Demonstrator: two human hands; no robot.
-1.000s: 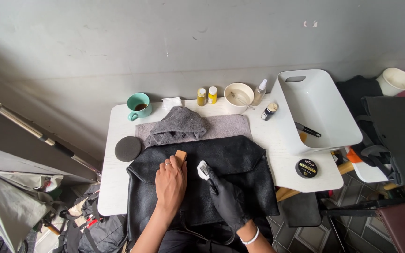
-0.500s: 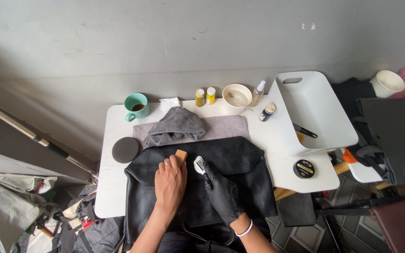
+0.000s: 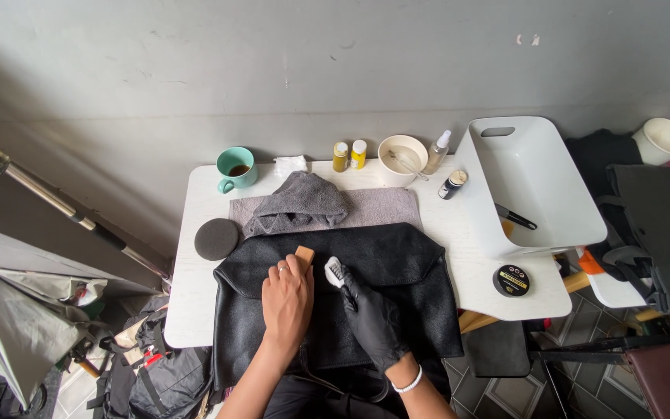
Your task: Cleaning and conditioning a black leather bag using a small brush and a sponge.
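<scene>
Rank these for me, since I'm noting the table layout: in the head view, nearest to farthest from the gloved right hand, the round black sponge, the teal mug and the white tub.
From the right hand:
1. Round black sponge, at the table's left edge, beyond the bare left hand.
2. Teal mug, back left corner by the wall.
3. White tub, far right, overhanging the table.

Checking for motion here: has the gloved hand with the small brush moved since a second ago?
Yes. The right hand slid its brush left, toward the tan block.
</scene>
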